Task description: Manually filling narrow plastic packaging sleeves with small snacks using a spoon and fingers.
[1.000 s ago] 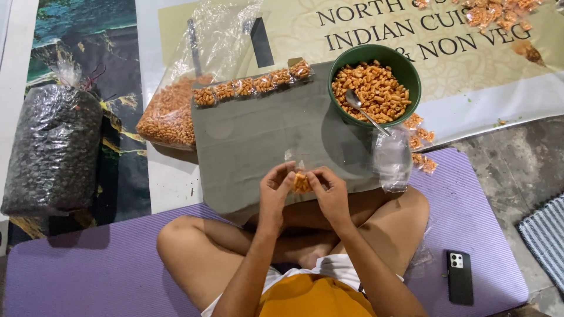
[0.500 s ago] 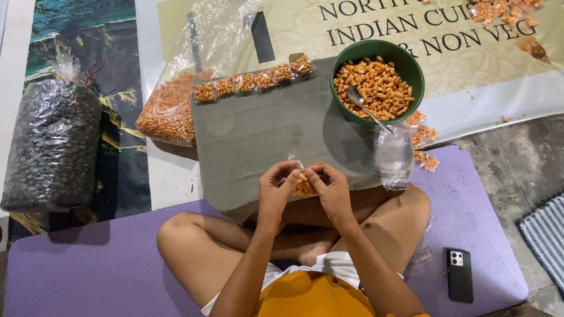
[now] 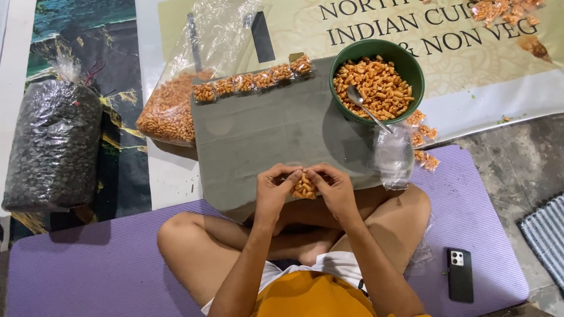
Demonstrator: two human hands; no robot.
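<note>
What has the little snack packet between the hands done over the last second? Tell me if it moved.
Barely. The small snack packet stays pinched between the left hand and right hand, dipping only slightly toward the near edge of the grey board.

Purple mat (image 3: 88,264) on bare concrete floor (image 3: 517,158)

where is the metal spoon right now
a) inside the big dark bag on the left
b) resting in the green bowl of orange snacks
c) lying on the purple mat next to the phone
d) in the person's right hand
b: the metal spoon lies in the green bowl on the orange snacks, its handle over the near rim, while both hands pinch a small snack packet.
</note>
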